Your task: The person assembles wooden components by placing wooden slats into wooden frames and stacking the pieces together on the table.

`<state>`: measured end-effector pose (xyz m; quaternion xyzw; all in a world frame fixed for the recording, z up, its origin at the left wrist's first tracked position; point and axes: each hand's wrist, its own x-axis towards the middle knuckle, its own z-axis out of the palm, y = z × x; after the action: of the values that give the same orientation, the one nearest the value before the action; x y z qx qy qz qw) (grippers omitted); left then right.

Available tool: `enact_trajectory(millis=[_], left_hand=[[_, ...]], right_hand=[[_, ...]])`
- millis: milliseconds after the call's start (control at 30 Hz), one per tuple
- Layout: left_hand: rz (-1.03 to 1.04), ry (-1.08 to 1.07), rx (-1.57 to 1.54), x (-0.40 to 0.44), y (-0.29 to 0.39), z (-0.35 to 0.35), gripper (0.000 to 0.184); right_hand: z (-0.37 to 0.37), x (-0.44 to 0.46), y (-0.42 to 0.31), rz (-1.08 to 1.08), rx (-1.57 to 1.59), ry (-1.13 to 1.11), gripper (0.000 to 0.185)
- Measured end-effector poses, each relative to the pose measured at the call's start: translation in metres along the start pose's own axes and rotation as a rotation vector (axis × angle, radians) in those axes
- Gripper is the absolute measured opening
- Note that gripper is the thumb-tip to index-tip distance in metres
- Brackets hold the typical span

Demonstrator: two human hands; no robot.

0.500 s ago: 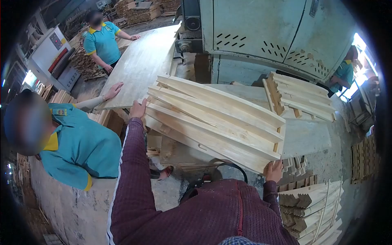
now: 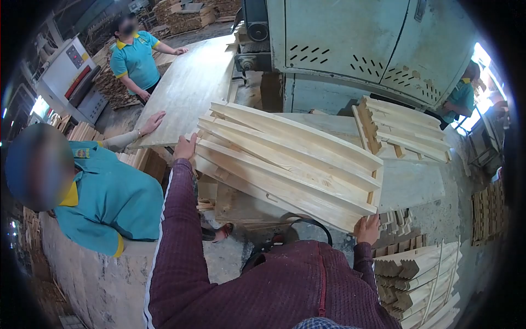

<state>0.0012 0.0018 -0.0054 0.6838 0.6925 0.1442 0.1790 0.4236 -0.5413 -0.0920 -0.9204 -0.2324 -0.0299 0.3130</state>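
A pale wooden panel with long raised strips (image 2: 296, 170) lies slanted before me, over a work surface. At its left end, my left hand (image 2: 185, 147) is closed on the near corner, the thumb on the edge. My right hand (image 2: 366, 228) grips the panel's near right corner, with fingers partly hidden beneath the wood. A second ridged wooden panel (image 2: 408, 131) rests beyond the right end of mine. The large pale board (image 2: 186, 82) reaches away from my left hand.
One person in a teal shirt (image 2: 118, 186) stands close on my left, a hand on the board. Another person (image 2: 136, 57) stands at its far side. A metal cabinet (image 2: 339, 38) rises ahead. Stacked wooden strips (image 2: 419, 279) stand at lower right.
My hands and the panel stay in place. The near co-worker's head has turned slightly, and the far co-worker has shifted a little. A small wooden piece shows at the board's far end.
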Motion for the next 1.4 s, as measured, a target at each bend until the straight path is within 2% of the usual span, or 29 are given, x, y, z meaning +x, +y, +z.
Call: enact_trajectory(millis=[167,700,767,1400], left_hand=[[-0.017,0.029,-0.001,-0.007,0.005,-0.003,0.08],[0.029,0.015,0.022,0.003,-0.002,0.001,0.084],[0.009,0.041,-0.022,0.003,-0.003,0.003,0.079],[-0.006,0.03,-0.001,-0.004,0.004,-0.004,0.079]], right_hand=[[0.005,0.0,0.007,0.005,-0.035,0.024,0.066],[-0.002,-0.001,-0.005,0.024,-0.022,-0.011,0.066],[-0.003,0.0,-0.004,0.031,-0.039,-0.023,0.067],[0.0,0.001,0.0,0.021,-0.007,-0.012,0.066]])
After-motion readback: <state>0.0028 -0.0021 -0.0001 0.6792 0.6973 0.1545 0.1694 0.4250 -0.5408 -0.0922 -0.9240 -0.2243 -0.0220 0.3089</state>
